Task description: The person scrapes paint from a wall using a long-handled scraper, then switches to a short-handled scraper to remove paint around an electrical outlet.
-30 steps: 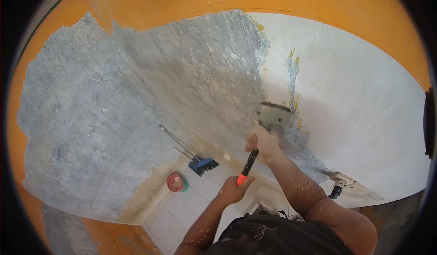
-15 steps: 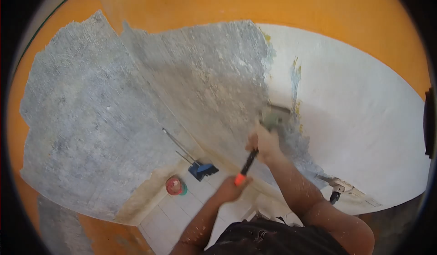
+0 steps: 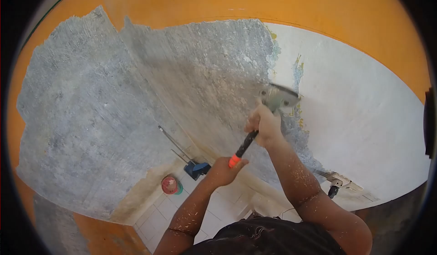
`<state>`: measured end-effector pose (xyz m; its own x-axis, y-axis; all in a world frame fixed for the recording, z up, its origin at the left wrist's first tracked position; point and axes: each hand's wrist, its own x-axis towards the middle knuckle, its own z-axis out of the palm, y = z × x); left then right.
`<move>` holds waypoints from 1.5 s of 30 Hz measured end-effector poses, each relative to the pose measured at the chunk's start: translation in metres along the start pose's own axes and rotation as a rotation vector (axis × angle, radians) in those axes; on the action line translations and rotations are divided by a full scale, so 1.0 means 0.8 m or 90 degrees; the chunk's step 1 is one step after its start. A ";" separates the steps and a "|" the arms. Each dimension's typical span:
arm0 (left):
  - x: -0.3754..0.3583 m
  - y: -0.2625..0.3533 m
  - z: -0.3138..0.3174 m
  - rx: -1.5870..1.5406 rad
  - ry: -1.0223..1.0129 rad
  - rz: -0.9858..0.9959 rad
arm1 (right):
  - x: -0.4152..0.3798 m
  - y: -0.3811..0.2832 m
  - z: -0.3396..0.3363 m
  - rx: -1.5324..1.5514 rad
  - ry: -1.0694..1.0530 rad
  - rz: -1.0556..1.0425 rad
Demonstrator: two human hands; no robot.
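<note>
A long-handled scraper (image 3: 248, 142) with a black and orange handle slants up to the wall. Its greenish-grey bolted head (image 3: 278, 98), slightly blurred, has a wide blade against the boundary between bare grey plaster (image 3: 205, 73) and white paint (image 3: 355, 105). My right hand (image 3: 266, 125) is closed round the upper handle, just below the head. Lower down, my left hand (image 3: 223, 171) wraps the orange end of the handle. Pale flecks of debris cling to both forearms.
A dustpan (image 3: 196, 169) with a long handle leans in the corner beside a red bucket (image 3: 170, 185) and something green, on white tiles (image 3: 154, 223). At lower right, a socket with a black plug (image 3: 334, 189) sits on the wall. Orange paint (image 3: 273, 2) bands the wall above.
The scraper has moved up the wall, slightly to the right at its head. Both hands have gone up with it, keeping their grip. The view has shifted slightly.
</note>
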<state>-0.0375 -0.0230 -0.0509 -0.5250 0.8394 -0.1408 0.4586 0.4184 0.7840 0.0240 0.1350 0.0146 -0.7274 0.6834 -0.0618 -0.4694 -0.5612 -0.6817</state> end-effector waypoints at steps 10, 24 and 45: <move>0.010 -0.012 0.017 -0.009 -0.026 0.059 | -0.009 0.002 -0.005 -0.025 0.065 -0.054; 0.028 0.002 -0.001 -0.036 -0.046 0.046 | -0.003 -0.013 0.018 -0.014 0.051 -0.063; 0.014 -0.011 0.012 -0.058 -0.040 0.068 | -0.010 0.004 -0.001 -0.002 0.038 -0.103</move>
<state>-0.0404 -0.0136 -0.0653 -0.4293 0.8987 -0.0897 0.4409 0.2952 0.8476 0.0288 0.1276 0.0123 -0.6115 0.7912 0.0059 -0.5760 -0.4400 -0.6889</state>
